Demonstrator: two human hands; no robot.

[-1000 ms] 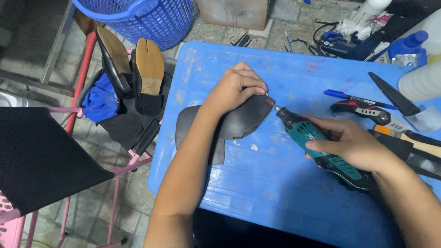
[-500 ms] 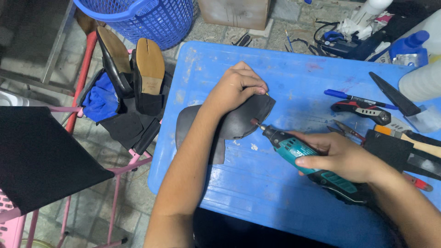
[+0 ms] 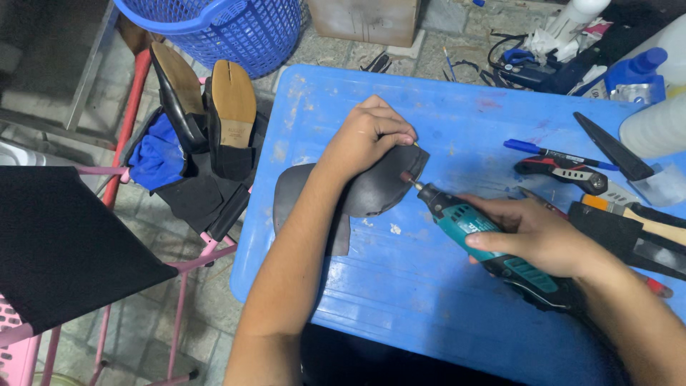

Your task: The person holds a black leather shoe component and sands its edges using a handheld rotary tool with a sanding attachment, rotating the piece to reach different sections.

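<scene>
A dark grey rubber sole piece (image 3: 371,189) lies on the blue plastic table (image 3: 400,286). My left hand (image 3: 368,136) presses down on its far end with curled fingers. My right hand (image 3: 532,236) grips a teal and black rotary tool (image 3: 486,239). The tool's small grinding tip touches the right edge of the sole piece, just below my left hand.
At the table's right lie a blue pen (image 3: 550,151), a red and black cutter (image 3: 561,174), a black blade (image 3: 611,146), a wooden-handled tool (image 3: 643,218) and white bottles (image 3: 654,129). Left of the table a pink stool (image 3: 193,250) bears two shoes (image 3: 207,114); a blue basket (image 3: 229,28) stands behind.
My right hand has moved the rotary tool left and down along the sole's right edge. My left hand keeps pressing on the sole piece.
</scene>
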